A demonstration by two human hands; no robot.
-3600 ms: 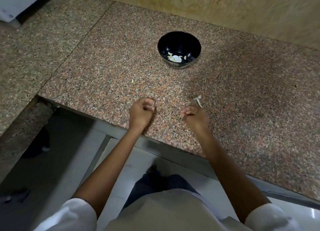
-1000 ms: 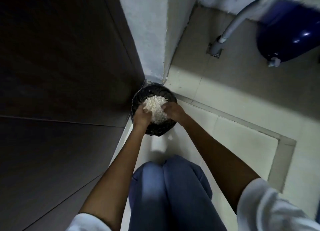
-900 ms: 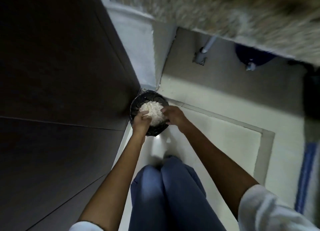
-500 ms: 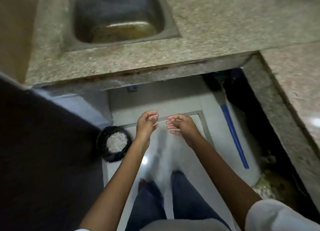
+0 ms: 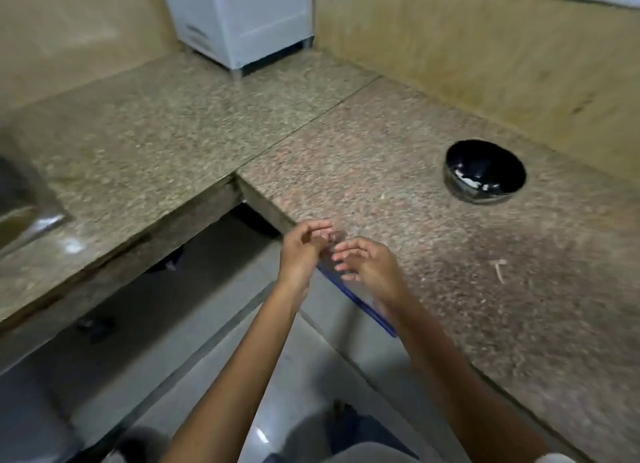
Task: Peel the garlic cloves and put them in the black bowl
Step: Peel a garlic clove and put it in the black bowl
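Risen from floor bin to counter (image 5: 415,220) edge | left hand (image 5: 304,253) and right hand (image 5: 367,265) loose, empty | black bowl (image 5: 485,177) well apart

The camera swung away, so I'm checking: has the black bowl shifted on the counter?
No. The black bowl sits on the reddish counter close to the back wall, right of the slab seam, as before.

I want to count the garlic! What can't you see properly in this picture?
All in the head view:
Inside the black bowl: only pale specks, blurred and too small to count.
The left hand: curled fingers and motion blur hide whether it holds anything.
The sink: cut off by the left edge.
The white box: cut off by the top edge.
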